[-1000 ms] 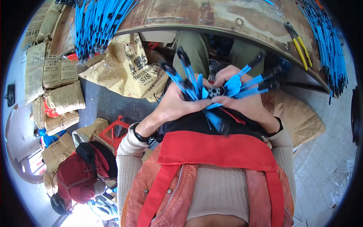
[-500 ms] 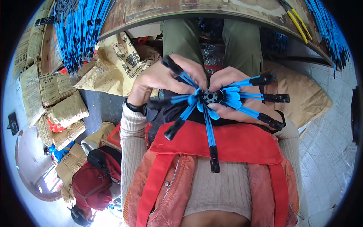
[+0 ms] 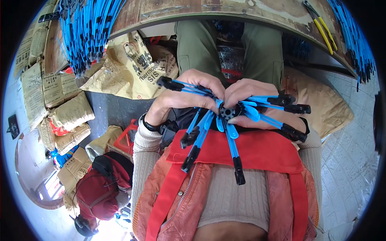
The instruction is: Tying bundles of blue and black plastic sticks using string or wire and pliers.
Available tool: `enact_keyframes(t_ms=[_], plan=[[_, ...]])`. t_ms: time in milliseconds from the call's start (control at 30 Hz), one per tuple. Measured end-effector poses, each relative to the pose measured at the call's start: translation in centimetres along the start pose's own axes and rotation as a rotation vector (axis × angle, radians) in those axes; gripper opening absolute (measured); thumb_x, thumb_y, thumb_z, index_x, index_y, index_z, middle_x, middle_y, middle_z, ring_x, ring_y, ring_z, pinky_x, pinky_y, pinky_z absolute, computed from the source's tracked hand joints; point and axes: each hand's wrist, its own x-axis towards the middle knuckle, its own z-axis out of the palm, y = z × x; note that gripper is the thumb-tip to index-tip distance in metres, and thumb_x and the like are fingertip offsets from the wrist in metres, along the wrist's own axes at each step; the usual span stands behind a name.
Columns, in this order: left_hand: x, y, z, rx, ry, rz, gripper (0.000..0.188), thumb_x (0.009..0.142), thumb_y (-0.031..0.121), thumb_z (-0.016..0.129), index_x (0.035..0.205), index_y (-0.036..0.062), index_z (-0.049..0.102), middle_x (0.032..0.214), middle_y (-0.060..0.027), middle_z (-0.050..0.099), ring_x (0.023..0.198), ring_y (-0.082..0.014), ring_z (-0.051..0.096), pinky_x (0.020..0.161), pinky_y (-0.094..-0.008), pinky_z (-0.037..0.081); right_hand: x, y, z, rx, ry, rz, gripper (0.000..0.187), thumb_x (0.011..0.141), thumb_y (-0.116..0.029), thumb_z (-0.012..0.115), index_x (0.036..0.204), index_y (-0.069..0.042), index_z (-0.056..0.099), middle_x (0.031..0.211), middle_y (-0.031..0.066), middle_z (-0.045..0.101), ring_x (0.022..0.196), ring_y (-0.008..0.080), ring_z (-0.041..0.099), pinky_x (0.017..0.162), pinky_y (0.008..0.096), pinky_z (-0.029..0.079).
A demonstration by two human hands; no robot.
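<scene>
In front of my red apron [image 3: 237,150] is a small black notched disc [image 3: 228,113]. Several blue rods [image 3: 232,138] with black tips and flat blue inner ends fan out around it. My right hand [image 3: 254,90] is closed on the disc's right side, thumb below and fingers above, with some rods lying across the palm. Thumb and fingertips of my left hand [image 3: 189,96] pinch the flat inner end of a blue rod [image 3: 219,103] at the disc's upper left edge. Whether that end sits in a notch is hidden by the fingers.
A wooden table [image 3: 181,11] edges the far side, with bundles of blue rods [image 3: 90,32] at left and right and yellow-handled pliers [image 3: 325,32]. Paper sacks [image 3: 66,114] are stacked at left. Another person in dark red [image 3: 98,193] is at lower left.
The rods on the left have swung, with two now pointing down-left together. My left fingers have shifted closer over the disc's upper edge, and both hands have moved slightly right.
</scene>
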Motion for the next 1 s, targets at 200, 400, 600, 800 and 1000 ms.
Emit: enact_keyframes(t_ms=[200, 400, 600, 800, 1000], plan=[[-0.1, -1.8, 1.2, -0.004, 0.196, 0.033, 0.015, 0.079, 0.000, 0.080, 0.088, 0.0015, 0.069, 0.084, -0.0023, 0.068, 0.081, -0.0091, 0.063, 0.073, -0.0247, 0.050, -0.2, -0.1, -0.3, 0.039, 0.014, 0.090, 0.028, 0.080, -0.006, 0.082, 0.104, -0.002, 0.069, 0.107, 0.0123, 0.066, 0.096, 0.0201, 0.065, 0.087, 0.0325, 0.052], [1.2, -0.8, 0.9, 0.071, 0.174, -0.065, 0.020, 0.078, 0.000, 0.081, 0.090, 0.0037, 0.065, 0.081, 0.0032, 0.063, 0.076, -0.0060, 0.058, 0.070, -0.0229, 0.046, -1.1, 0.9, 0.0, 0.329, 0.221, 0.217, 0.046, 0.081, -0.008, 0.082, 0.119, 0.000, 0.058, 0.109, 0.0102, 0.065, 0.095, 0.0160, 0.062, 0.084, 0.0304, 0.051], [3.1, 1.1, -0.9, -0.009, 0.102, -0.146, 0.035, 0.073, 0.004, 0.082, 0.094, 0.0082, 0.054, 0.082, 0.0044, 0.058, 0.080, -0.0044, 0.055, 0.069, -0.0230, 0.044, 1.1, -0.2, -1.9, 0.268, 0.111, 0.219, 0.047, 0.082, -0.011, 0.082, 0.121, 0.000, 0.057, 0.109, 0.0100, 0.067, 0.108, 0.0178, 0.063, 0.093, 0.0324, 0.050], [3.5, -4.9, -5.1, -0.029, 0.928, 0.239, 0.020, 0.089, 0.014, 0.073, 0.104, 0.0054, 0.063, 0.098, 0.0001, 0.062, 0.094, -0.0094, 0.056, 0.086, -0.0274, 0.047, 3.2, 4.9, -3.4, 0.219, 0.481, 0.323, 0.031, 0.087, -0.007, 0.074, 0.115, -0.002, 0.063, 0.098, 0.0015, 0.066, 0.090, 0.0095, 0.061, 0.081, 0.0279, 0.051], [2.1, -4.0, 4.5, 0.476, 0.828, 0.221, 0.048, 0.083, 0.021, 0.081, 0.126, 0.0051, 0.064, 0.100, -0.0053, 0.064, 0.087, -0.0123, 0.060, 0.078, -0.0276, 0.050, 1.0, 4.9, -2.4, 0.090, 0.702, 0.301, 0.026, 0.085, -0.006, 0.077, 0.107, -0.002, 0.064, 0.093, 0.0001, 0.065, 0.080, 0.0081, 0.059, 0.075, 0.0251, 0.050]])
